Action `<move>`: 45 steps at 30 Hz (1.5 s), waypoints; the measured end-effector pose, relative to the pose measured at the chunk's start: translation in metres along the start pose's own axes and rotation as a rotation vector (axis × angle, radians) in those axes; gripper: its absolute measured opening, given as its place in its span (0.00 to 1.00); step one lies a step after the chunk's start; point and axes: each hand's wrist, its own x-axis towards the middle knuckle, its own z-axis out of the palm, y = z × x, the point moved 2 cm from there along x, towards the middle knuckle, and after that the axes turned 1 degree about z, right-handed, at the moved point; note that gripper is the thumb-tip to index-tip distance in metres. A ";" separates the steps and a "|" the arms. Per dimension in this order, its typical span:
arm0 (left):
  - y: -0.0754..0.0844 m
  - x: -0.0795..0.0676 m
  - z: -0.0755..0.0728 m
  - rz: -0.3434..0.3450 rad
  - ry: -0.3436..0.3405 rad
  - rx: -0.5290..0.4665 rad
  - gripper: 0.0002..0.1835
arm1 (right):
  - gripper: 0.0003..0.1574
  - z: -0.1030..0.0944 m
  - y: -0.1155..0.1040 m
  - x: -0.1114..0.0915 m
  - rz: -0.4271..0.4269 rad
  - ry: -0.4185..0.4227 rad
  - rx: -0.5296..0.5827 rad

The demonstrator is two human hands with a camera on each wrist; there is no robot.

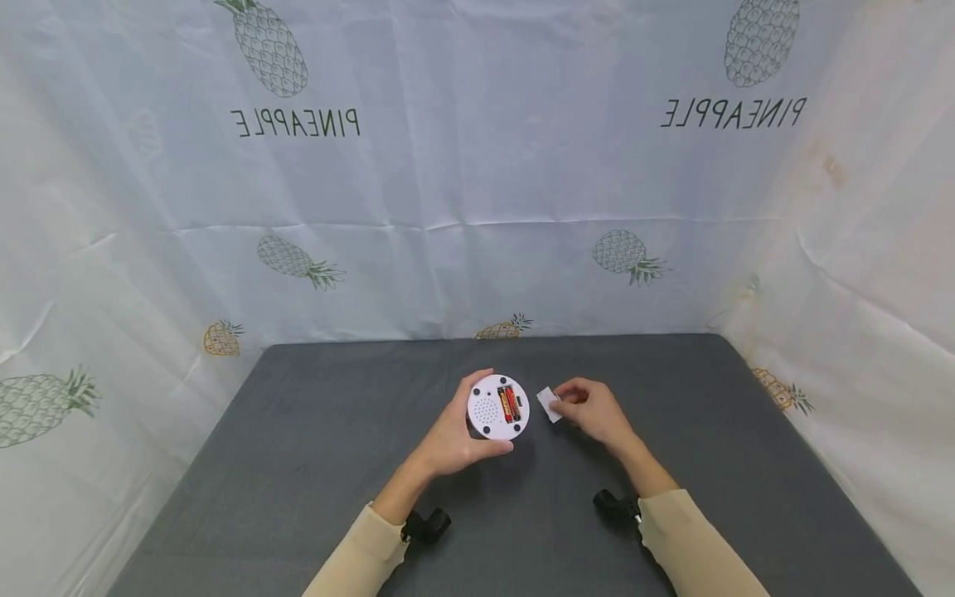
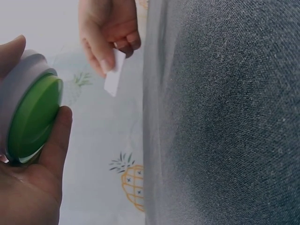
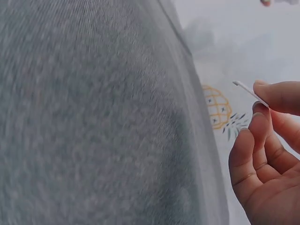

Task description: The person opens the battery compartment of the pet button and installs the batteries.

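Observation:
A round white battery-powered device (image 1: 487, 412) is gripped by its rim in my left hand (image 1: 452, 438), thumb at the near edge and fingers round the far side. Its underside faces up, with speaker holes, dark round feet and an uncovered compartment holding two red batteries (image 1: 510, 404). In the left wrist view a green dome (image 2: 36, 119) shows on its other face. Just to the right, my right hand (image 1: 597, 412) pinches a small white battery cover (image 1: 549, 404) between thumb and fingers. The cover (image 3: 251, 93) appears edge-on in the right wrist view, apart from the device.
Both hands are above a dark grey cloth-covered table (image 1: 298, 464). White curtains (image 1: 477, 182) with pineapple prints hang behind it and along both sides. Black wrist cameras (image 1: 427, 526) are strapped at the sleeve cuffs.

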 end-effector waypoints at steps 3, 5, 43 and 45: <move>0.000 0.000 0.000 -0.001 -0.001 -0.003 0.56 | 0.14 0.000 -0.006 -0.003 0.003 0.002 0.024; 0.001 0.000 -0.001 -0.001 -0.003 -0.006 0.56 | 0.14 0.000 -0.009 -0.004 0.007 0.003 0.037; 0.001 0.001 -0.001 0.017 -0.019 -0.029 0.56 | 0.14 -0.003 -0.069 -0.031 -0.119 0.091 0.328; 0.001 0.000 -0.001 0.018 -0.022 -0.034 0.56 | 0.13 -0.001 -0.071 -0.032 -0.123 0.086 0.329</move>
